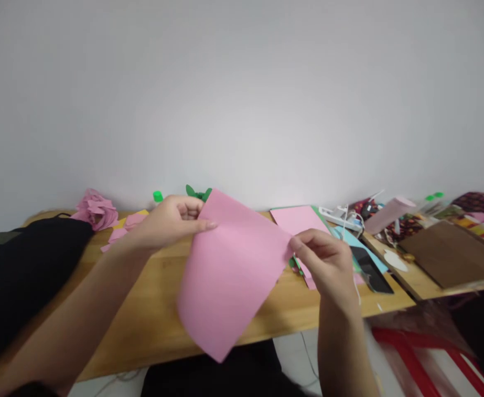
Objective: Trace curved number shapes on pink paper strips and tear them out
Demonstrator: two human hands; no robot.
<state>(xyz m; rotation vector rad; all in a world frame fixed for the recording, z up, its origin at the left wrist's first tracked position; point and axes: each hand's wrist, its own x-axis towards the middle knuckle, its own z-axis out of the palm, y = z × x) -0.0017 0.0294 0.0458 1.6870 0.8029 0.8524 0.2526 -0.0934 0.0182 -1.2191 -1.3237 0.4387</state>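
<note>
A sheet of pink paper (234,270) hangs in the air over the wooden table, its lower part curling and one corner pointing down. My left hand (179,218) pinches its upper left edge, thumb in front and fingers behind. At the right corner, the thumb and fingertips of my right hand (322,256) grip the same sheet. Behind it, partly hidden, are green paper leaves (198,193). More pink paper (300,216) lies flat on the table beyond my right hand.
The wooden table (155,314) runs along a grey wall. On the left lie a black cloth item (31,275), a pink paper flower (96,209) and pink pieces (120,236). To the right are a phone (371,270), a power strip (341,218), brown sheets (452,253) and a red stool (419,353).
</note>
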